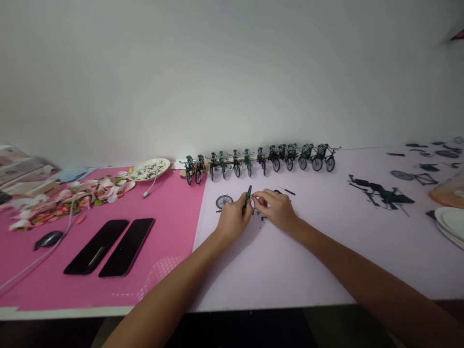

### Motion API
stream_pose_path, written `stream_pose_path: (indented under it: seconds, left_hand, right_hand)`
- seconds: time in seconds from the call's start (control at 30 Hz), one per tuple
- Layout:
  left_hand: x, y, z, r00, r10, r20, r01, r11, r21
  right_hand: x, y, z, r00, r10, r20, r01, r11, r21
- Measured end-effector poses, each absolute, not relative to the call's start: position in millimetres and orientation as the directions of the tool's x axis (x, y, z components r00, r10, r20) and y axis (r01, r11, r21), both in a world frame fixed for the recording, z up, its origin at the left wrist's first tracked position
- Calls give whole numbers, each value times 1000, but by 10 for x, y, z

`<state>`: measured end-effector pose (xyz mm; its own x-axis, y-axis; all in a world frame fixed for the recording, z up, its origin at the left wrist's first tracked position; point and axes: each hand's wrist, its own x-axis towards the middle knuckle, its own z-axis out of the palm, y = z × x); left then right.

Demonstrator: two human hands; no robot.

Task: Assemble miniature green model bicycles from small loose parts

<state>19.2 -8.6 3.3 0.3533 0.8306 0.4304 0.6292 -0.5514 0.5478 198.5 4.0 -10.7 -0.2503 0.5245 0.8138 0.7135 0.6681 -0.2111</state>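
My left hand [233,220] is closed round a small dark green bicycle part [248,195], held upright above the pale lilac mat [290,261]. My right hand [276,208] meets it from the right, fingertips pinched against the same part; what they pinch is too small to make out. A loose spoked wheel [224,201] lies just left of my left hand. A thin black screwdriver [286,190] lies beyond my right hand. A row of several finished green and black miniature bicycles [259,161] stands along the wall.
On the pink mat [170,241] lie two black phones [110,247], a dark mouse [48,239], a heap of pink-white petals [68,198] and a plate of small parts [150,169]. Loose frame parts [380,192] and white plates [451,223] lie at the right.
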Motion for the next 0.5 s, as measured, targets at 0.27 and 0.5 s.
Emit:
stream_pose_path:
  seconds: [0.27, 0.5]
  left_hand:
    - [197, -101, 22, 348, 825, 445, 606, -560, 565]
    - [186, -112, 3, 344, 815, 466, 600, -573, 558]
  right_hand:
    - [1945, -7, -112, -181, 586, 790, 653, 672, -349]
    - [1924, -21, -129, -119, 642, 757, 621, 643, -447]
